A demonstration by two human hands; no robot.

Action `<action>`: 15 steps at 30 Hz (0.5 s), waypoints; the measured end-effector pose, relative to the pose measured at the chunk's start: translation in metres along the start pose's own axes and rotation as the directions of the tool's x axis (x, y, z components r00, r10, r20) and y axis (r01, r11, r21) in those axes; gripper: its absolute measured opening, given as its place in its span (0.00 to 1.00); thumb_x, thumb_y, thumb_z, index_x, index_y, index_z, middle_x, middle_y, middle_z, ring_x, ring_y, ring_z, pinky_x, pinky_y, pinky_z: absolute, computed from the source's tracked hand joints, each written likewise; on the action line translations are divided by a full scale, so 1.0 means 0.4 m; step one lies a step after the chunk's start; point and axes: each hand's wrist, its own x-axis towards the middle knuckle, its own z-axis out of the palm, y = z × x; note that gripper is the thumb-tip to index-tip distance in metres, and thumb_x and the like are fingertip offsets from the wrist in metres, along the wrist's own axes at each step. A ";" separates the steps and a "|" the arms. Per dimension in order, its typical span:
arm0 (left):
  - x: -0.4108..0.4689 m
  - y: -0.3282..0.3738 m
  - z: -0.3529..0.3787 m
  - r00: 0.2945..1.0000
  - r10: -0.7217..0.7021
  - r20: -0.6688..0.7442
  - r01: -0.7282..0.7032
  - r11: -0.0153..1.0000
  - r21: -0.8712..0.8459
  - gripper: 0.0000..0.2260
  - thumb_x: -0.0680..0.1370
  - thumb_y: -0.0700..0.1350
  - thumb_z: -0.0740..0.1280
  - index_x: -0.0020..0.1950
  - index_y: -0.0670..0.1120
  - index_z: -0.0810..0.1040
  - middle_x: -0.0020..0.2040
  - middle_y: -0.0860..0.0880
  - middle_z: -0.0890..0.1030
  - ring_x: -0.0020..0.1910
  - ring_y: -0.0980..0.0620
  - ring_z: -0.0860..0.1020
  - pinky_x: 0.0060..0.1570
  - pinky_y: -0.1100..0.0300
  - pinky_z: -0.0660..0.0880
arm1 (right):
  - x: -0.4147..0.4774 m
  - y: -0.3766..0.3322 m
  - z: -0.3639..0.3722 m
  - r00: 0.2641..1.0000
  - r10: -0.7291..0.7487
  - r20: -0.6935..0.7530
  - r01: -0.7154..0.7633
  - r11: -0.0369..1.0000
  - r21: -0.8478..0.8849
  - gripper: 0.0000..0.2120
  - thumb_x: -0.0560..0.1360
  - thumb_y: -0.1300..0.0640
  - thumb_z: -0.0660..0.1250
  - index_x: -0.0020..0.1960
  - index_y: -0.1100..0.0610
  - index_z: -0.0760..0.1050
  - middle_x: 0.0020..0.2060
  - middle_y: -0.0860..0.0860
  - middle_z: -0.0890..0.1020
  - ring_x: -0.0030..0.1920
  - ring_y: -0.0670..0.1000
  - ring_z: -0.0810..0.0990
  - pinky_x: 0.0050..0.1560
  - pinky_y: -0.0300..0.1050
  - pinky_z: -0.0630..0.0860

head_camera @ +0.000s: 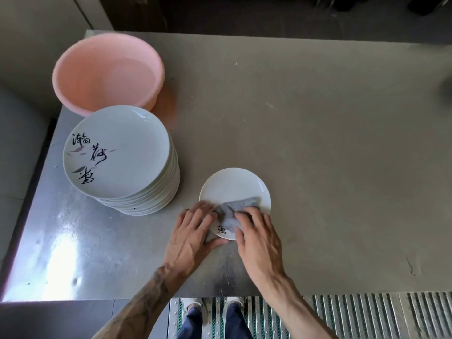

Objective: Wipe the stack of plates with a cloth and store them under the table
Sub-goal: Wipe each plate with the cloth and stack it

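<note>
A tall stack of white plates (pixel 117 152) with black calligraphy stands at the left of the steel table (pixel 318 143). One single white plate (pixel 234 187) lies flat near the front edge, right of the stack. A grey cloth (pixel 232 211) lies on its near half. My left hand (pixel 193 231) holds the plate's near-left rim, fingers on top and thumb at the edge. With its fingers spread flat, my right hand (pixel 256 238) presses the cloth onto the plate.
A pink plastic basin (pixel 107 72) stands behind the stack at the table's back left corner. A ribbed floor mat (pixel 354 314) runs along the front edge, where my feet stand. A wall lies to the left.
</note>
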 end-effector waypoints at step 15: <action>0.066 0.072 -0.126 0.997 -0.051 -0.061 0.045 0.994 -0.104 0.14 0.85 0.53 0.59 0.65 0.54 0.80 0.63 0.58 0.80 0.60 0.52 0.78 0.61 0.45 0.65 | 0.003 0.100 -0.175 0.874 0.305 -0.378 -0.085 0.862 0.499 0.12 0.79 0.65 0.67 0.61 0.55 0.79 0.54 0.46 0.80 0.54 0.49 0.80 0.56 0.31 0.69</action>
